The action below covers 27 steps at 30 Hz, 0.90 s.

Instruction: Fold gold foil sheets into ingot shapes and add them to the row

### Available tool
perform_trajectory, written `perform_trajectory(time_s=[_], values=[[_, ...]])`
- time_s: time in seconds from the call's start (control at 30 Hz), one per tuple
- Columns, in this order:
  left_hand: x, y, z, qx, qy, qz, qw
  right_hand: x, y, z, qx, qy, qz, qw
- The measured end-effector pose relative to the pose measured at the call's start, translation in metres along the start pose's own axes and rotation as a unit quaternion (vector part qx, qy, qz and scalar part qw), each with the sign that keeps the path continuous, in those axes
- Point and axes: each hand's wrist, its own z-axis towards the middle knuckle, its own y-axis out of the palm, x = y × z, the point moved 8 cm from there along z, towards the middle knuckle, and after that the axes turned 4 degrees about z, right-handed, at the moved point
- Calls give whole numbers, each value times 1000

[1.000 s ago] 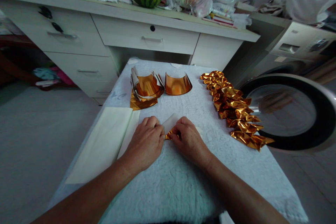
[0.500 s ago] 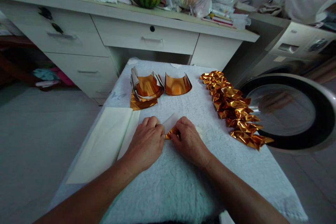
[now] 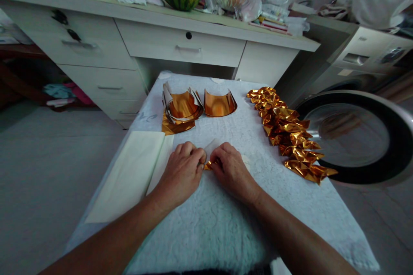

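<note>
Fingers of the left hand [image 3: 182,167] had bunched up and curled further inward over the work since the frame half a second earlier, and less gold showed between the hands; the right hand [image 3: 232,169] had barely shifted. Both hands were closed on a small gold-foil piece [image 3: 208,166] near the middle of the cloth-covered table [image 3: 200,227]: the left gripped its left end, while the right pinched the other between thumb and forefinger, though some fingertips were hidden. A strip of translucent white paper [image 3: 212,144] rose just beyond it, between the hands.

Along the table's right edge, from near the far right corner down, ran an overlapping row of crumpled gold-foil bundles [image 3: 284,126], apparently the finished ones. By the far edge, left of centre, stood a nest of curled gold-foil sheets [image 3: 183,105], and just right of it a separate curled gold-foil sheet [image 3: 220,105]. Pale paper sheets [image 3: 129,172] lay along the left edge, beside the left forearm. Judging by this, a good batch was done, one piece was partway through shaping, and the curled foil and flat paper remained unused.
</note>
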Motion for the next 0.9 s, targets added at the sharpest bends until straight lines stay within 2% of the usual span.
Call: perform_trajectory(time_s=[0.2,0.6,0.9], values=[[-4,3,2,-21,-9,-27,999,-2,2,-1,-12,7,-26,1000],[-2,6,-1,-3,-53,8,999,-1,5,-1,-23,27,-64,997],[-6,8,0,-28,-57,-24,998,-4,5,-1,-28,29,-63,997]])
